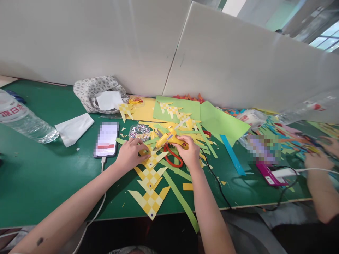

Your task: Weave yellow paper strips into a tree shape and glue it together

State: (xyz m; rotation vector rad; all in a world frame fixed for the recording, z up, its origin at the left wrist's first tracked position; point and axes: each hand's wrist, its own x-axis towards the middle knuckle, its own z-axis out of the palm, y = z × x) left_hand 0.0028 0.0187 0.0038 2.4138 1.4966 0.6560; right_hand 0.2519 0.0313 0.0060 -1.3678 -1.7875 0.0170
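Observation:
My right hand (188,150) is closed round the grip of a yellow hot glue gun (169,137). The gun's nozzle points down and left, close to my left hand (131,153). The fingers of that hand are bent onto the upper end of a row of woven yellow paper fish (151,176); its fingertips are partly hidden. Each fish is chequered and has a small dark eye dot. Under the glue gun lie scissors with red handles (173,158). A round clear case of small beads or eyes (140,132) sits just above my left hand.
A lit phone (106,139) on a white cable and a water bottle (25,116) stand left. Behind are a patterned cloth pouch (99,90), green paper (222,121) and more woven fish (176,111). At right, another person's hands (317,160) work near a pink power strip (268,174).

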